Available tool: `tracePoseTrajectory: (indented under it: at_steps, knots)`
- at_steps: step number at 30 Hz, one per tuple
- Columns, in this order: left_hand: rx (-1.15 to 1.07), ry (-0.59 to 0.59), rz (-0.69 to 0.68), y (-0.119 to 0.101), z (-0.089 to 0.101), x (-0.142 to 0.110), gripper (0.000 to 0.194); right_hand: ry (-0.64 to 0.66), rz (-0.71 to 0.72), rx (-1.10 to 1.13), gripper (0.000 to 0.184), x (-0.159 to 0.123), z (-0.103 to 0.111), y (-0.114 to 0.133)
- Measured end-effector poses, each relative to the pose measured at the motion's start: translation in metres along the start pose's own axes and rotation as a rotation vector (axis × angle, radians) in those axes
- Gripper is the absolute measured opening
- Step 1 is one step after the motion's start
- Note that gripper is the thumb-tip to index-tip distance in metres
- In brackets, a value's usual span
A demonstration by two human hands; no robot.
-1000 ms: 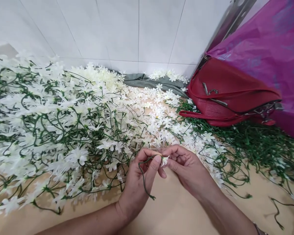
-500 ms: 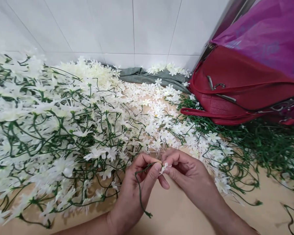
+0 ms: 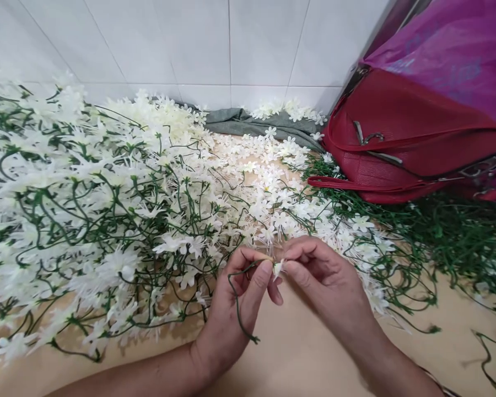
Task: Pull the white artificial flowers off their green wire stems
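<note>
Left hand [image 3: 227, 311]: grip pinching green stem [image 3: 237, 313] just below white flower [image 3: 278, 269]; right hand [image 3: 334, 281]: grip pinching flower's edge; both near centre, over counter [image 3: 289, 353]; bloom heap [image 3: 107, 193] left.

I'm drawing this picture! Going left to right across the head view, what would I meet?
Big heap of white artificial flowers → left hand → small white flower at the fingertips → right hand → red handbag.

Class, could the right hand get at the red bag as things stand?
Probably yes: only low white flowers and green stems seem to lie between the right hand and the red bag, though that hand is busy at the small flower the left hand pinches.
</note>
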State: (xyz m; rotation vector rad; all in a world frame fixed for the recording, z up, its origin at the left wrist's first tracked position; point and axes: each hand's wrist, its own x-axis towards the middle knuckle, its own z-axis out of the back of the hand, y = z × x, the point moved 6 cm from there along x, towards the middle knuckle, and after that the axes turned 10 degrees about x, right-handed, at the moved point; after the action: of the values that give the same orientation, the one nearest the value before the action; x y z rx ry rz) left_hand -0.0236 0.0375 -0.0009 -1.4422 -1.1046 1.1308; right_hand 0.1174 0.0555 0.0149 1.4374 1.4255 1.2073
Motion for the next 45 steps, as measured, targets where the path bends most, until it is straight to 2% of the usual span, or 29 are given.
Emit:
tracePoseTrajectory:
  at_steps: [3,5,7,11,13,17,23,25,28,30,32,34,36,41,45]
  knots:
    - [-0.014,0.009,-0.002,-0.002,-0.001,-0.002,0.022,-0.150,0.118,-0.210,0.012,-0.001,0.013,0.010]
    - [0.001,0.026,-0.011,-0.005,-0.002,-0.003,0.022,-0.166,0.185,-0.302,0.009,-0.002,0.016,0.015]
    - [0.013,0.047,-0.025,-0.008,-0.003,-0.004,0.019,-0.103,0.242,-0.404,0.011,0.000,0.013,0.018]
    - [0.026,0.079,-0.099,-0.013,-0.006,-0.005,0.010,0.105,0.319,-0.641,0.024,0.004,0.003,0.012]
    - [0.035,0.095,-0.131,-0.014,-0.007,-0.005,0.008,0.160,0.349,-0.706,0.030,0.006,0.002,0.007]
    - [0.052,0.109,-0.138,-0.012,-0.007,-0.006,0.006,0.132,0.356,-0.690,0.032,0.007,0.007,0.005]
    - [0.096,0.145,-0.132,-0.007,-0.007,-0.006,0.005,-0.190,0.192,-0.359,0.011,0.006,0.029,0.010]
    - [0.113,0.156,-0.136,-0.007,-0.008,-0.006,0.005,-0.262,0.166,-0.261,0.005,0.006,0.034,0.010]
    - [0.140,0.188,-0.161,-0.009,-0.011,-0.007,0.006,-0.275,0.175,-0.183,0.006,0.006,0.033,0.010]
    - [0.211,0.224,-0.211,-0.013,-0.015,-0.008,0.008,-0.179,0.160,-0.168,0.005,0.004,0.025,0.008]
    - [0.304,0.260,-0.282,-0.019,-0.018,-0.009,0.010,-0.049,0.100,-0.189,0.006,0.002,0.016,0.003]
    - [0.347,0.274,-0.324,-0.023,-0.020,-0.011,0.012,0.015,0.065,-0.235,0.012,-0.001,0.012,0.001]
    - [0.320,0.266,-0.312,-0.023,-0.019,-0.011,0.012,-0.046,0.126,-0.295,0.014,-0.002,0.016,0.006]
    - [0.226,0.240,-0.228,-0.018,-0.014,-0.009,0.013,-0.287,0.300,-0.494,0.013,0.004,0.040,0.021]
    - [0.246,0.249,-0.243,-0.015,-0.014,-0.008,0.014,-0.272,0.362,-0.649,0.011,0.010,0.046,0.022]
